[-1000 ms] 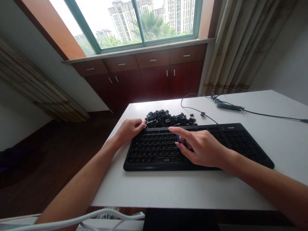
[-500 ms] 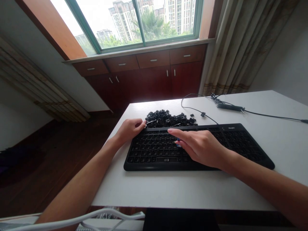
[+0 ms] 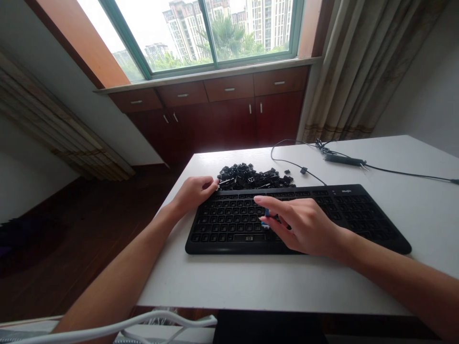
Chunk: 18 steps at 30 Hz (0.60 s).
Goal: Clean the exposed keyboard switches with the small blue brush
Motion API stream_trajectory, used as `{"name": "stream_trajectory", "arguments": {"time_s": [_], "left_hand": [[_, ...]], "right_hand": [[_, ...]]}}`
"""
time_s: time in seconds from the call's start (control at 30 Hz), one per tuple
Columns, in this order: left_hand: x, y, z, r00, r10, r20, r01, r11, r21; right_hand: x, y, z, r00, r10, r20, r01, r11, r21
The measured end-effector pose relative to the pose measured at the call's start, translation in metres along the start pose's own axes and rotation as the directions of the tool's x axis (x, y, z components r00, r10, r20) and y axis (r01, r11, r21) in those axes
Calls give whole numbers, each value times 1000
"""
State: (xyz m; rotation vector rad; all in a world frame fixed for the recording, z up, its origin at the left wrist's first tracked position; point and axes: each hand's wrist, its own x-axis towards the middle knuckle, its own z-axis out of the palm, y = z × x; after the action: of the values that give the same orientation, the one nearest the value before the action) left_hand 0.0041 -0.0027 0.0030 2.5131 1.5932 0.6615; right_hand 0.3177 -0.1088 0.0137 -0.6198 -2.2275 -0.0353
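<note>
A black keyboard [image 3: 247, 246] with its keycaps off lies on the white table, rows of bare key sockets showing. My left hand [image 3: 196, 192] is closed at its back left corner, thumb and fingers against the edge. Over the middle of the keys, my right hand [image 3: 304, 222] grips a small blue brush [image 3: 266, 224]. Its pale bristle end points down at the sockets, while most of the handle is hidden by the fingers. The right index finger stretches out to the left above it. Behind the keyboard is a pile of loose black keycaps [image 3: 247, 176].
A black cable [image 3: 304, 171] runs from the keyboard's back edge to a tied bundle and a dark green tool [image 3: 344, 159] on the white table [image 3: 251, 282]. A white tubular rail [image 3: 143, 319] crosses the lower left. Wooden cabinets [image 3: 229, 122] stand beneath the window.
My right hand has shifted slightly toward me with the brush, from the upper key rows to lower ones. The left hand stays at the keyboard's corner.
</note>
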Motion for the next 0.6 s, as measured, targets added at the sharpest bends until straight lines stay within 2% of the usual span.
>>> {"name": "stream_trajectory", "arguments": {"time_s": [0.1, 0.3, 0.4, 0.6], "left_hand": [[0, 0, 0, 1000, -5, 4, 5, 1000, 1], [0, -1, 0, 1000, -6, 1, 6, 1000, -5], [-1, -1, 0, 1000, -10, 5, 10, 1000, -6], [-1, 0, 0, 1000, -4, 2, 4, 1000, -7]], "right_hand": [[-1, 2, -1, 999, -4, 44, 8, 997, -78], [0, 5, -5, 986, -115, 118, 143, 956, -257], [-1, 4, -5, 989, -99, 106, 119, 972, -204], [-1, 4, -3, 1000, 16, 10, -16, 999, -43]]}}
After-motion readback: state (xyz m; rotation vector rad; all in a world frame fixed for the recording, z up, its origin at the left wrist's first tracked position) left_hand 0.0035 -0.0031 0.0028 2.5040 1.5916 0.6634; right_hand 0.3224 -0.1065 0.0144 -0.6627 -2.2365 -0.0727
